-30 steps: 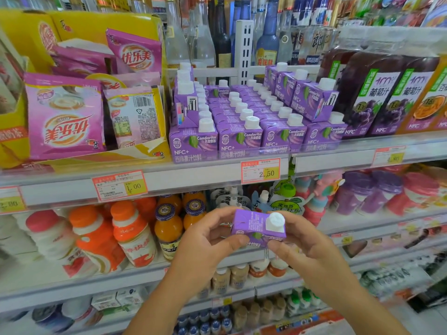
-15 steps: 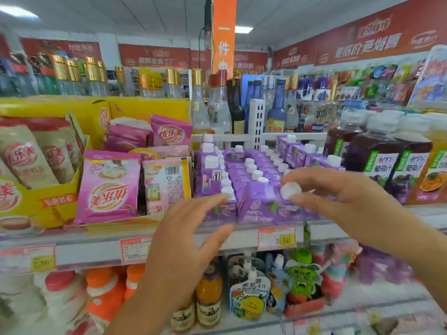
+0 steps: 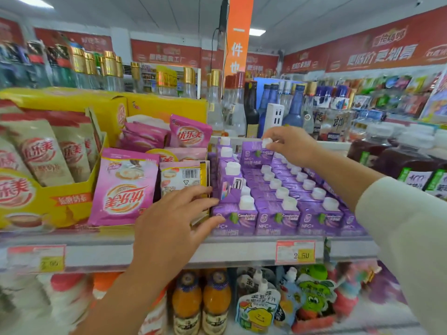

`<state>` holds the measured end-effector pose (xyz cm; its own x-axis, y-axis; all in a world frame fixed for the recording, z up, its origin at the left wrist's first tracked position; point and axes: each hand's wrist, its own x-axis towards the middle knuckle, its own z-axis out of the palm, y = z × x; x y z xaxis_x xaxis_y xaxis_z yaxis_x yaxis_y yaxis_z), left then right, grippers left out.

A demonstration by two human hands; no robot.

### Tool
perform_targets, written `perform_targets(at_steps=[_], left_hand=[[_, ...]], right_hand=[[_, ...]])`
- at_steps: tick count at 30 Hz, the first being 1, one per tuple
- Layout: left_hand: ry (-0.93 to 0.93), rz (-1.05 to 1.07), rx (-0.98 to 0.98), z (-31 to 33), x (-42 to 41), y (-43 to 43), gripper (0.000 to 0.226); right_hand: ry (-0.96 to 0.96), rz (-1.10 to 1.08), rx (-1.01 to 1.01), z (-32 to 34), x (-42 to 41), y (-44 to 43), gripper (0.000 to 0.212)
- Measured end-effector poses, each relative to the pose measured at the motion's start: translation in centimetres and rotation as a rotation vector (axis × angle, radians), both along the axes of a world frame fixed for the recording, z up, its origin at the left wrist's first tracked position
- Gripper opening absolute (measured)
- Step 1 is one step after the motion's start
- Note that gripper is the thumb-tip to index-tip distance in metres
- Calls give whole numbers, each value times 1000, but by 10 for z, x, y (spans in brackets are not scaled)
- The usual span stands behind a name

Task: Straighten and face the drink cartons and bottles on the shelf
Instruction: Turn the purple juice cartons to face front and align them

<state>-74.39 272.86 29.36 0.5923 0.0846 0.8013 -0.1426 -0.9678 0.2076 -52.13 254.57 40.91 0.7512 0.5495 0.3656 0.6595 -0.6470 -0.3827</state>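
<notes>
You are mid-placement: your right hand holds one purple carton by its white cap, pinched between thumb and fingertips, and the carton hangs above the rear of the purple carton block on the shelf, its printed face turned toward you. Whether its base already touches the cartons below cannot be told from here. The right arm reaches long and forward from a pale sleeve, wrist slightly dropped, hand well back over the rows. Your left hand is open, fingers spread, palm down, and grips nothing; its fingertips lie at the left edge of the front carton row, just beside the pink sachets and against the front-left carton. It looks placed to brace or nudge that corner square. Next move, as a judgement: find the gap at the back, lower the held carton straight down, label forward, and release the cap only once it sits level. Watch the tall turned carton on the left column; it shows its side panel, not its face, and likely needs turning. Risk: knocking neighbouring caps while lowering.
</notes>
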Motion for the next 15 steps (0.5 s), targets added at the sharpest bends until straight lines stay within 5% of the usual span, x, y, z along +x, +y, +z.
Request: perform_targets(at_steps=[12, 15], left_hand=[[67, -35, -61, 4, -1, 0, 36], [67, -37, -62, 5, -1, 0, 35]], right_hand=[[218, 35, -250, -12, 34, 9, 25], [253, -14, -78, -6, 39, 12, 19]])
